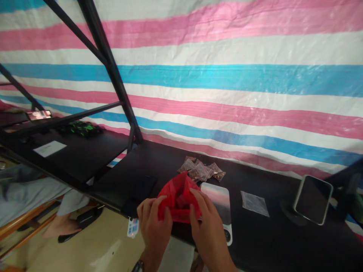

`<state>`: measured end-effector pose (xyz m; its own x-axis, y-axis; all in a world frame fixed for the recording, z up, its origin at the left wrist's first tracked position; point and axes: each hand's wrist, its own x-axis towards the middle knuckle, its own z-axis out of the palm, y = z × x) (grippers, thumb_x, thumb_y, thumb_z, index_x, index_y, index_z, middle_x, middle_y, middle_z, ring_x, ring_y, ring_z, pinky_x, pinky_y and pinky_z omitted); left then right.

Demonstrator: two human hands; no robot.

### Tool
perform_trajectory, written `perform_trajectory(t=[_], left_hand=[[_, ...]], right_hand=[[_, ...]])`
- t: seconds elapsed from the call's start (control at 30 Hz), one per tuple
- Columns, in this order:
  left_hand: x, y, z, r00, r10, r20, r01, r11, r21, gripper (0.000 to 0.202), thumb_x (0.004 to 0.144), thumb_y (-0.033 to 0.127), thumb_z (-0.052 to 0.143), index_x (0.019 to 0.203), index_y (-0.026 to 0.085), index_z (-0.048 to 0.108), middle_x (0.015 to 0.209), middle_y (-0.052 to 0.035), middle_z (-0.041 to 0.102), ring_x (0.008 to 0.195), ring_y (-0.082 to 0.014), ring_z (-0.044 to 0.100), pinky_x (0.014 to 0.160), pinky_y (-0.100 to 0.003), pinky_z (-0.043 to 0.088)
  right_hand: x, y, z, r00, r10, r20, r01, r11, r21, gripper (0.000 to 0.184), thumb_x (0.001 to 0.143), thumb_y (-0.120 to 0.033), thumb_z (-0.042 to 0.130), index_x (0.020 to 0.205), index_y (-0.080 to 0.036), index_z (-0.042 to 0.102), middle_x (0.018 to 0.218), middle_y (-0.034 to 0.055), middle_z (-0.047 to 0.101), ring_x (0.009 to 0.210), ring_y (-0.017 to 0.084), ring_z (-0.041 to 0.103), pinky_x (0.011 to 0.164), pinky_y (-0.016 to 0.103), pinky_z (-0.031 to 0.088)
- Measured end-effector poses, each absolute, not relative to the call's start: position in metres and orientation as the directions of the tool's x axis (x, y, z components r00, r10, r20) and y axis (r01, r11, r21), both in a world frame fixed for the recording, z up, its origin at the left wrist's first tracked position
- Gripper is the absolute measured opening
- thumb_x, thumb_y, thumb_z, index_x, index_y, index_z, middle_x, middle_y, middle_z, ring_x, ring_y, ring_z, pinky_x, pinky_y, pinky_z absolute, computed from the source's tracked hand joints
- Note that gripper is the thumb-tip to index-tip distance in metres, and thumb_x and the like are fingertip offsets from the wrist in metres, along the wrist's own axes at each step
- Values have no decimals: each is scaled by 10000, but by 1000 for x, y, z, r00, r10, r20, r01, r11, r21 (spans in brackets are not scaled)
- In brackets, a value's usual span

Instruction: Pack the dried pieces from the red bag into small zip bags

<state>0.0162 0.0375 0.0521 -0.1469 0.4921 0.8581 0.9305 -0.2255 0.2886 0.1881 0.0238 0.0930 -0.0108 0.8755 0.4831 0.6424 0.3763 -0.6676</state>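
left hand (pixel 154 230): pinching one edge of a red plastic bag (pixel 178 198), it seems
right hand (pixel 209 230): pinching the opposite edge
bag: held open, just beside a kitchen scale (pixel 218 204)
behind: small brown packets (pixel 200 170) on a black table (pixel 263 241)

The left fingers (pixel 149 207) and right fingers (pixel 198 200) cover parts of a red plastic bag (pixel 178 198), and its crumpled folds hide whatever may lie inside. Beyond the fingers, the contents of the small clear packets (pixel 201 172) are too small to tell, showing only as brownish bits. To the right of the fingers, the bag and hand cover part of a digital scale (pixel 218 204). Below the left fingers, the print on a small card (pixel 132 227) is too small to read, and a wristwatch (pixel 137 266) is cut off by the bottom edge.
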Motion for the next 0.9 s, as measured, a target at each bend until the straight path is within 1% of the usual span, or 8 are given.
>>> perform_trajectory(t=[0.17,0.27,0.4,0.57,0.63,0.73,0.8,0.9], left_hand=[[19,36,57,-279,503,818,921,-102,376,256,971,171,638,1223,135,666,1213,-205,636,1145,-339,571,992,-518,456],[10,23,59,-157,463,872,902,-293,318,243,930,91,677,1157,177,680,1186,-155,657,1128,-294,592,1002,-463,444],[0,5,60,48,565,824,752,-563,342,313,920,-17,580,1072,228,700,1045,-65,715,1053,-220,638,986,-365,459],[-8,6,74,138,631,764,648,-641,412,297,972,41,530,1083,238,722,1024,-41,765,1052,-188,660,991,-289,506],[-11,16,79,109,677,728,721,-558,410,300,994,101,541,1192,227,729,1189,-74,771,1186,-232,644,1056,-356,497],[-16,31,76,124,761,637,825,-435,360,350,1000,181,541,1294,194,732,1420,-132,709,1380,-340,562,1143,-524,450],[-19,36,68,219,785,579,843,-451,293,310,971,188,571,1194,195,786,1410,-134,724,1405,-381,553,1164,-588,428],[-26,34,57,171,848,501,912,-329,245,304,936,106,564,1104,151,813,1338,-179,754,1433,-428,533,1178,-651,394]], right_hand=[[205,36,97,43,891,451,698,296,-652,341,1052,-266,513,1333,-267,706,1331,88,733,1207,237,710,1038,375,588],[219,64,101,76,905,419,749,226,-623,298,1040,-286,507,1223,-250,741,1242,101,750,1171,261,701,1033,415,567],[229,123,113,73,954,289,871,80,-485,257,980,-225,555,1101,-200,780,1136,137,774,1103,311,702,1017,473,544],[201,133,158,-1,954,300,880,144,-454,217,983,-208,589,1067,-204,788,1102,111,783,1012,257,713,977,388,547],[180,115,172,-156,931,330,833,303,-463,238,1035,-243,561,1131,-238,779,1142,74,777,1023,213,709,965,331,541],[155,94,168,-482,874,55,821,473,-321,230,992,-171,619,1113,-245,800,1158,65,785,1095,220,708,1046,347,498],[150,94,152,-473,875,-106,870,445,-211,216,902,-129,725,1085,-198,815,1163,117,784,1147,281,699,1065,394,489],[154,99,128,-465,872,-154,878,431,-211,160,805,-121,839,954,-178,833,1027,120,798,1063,297,723,998,381,521]])
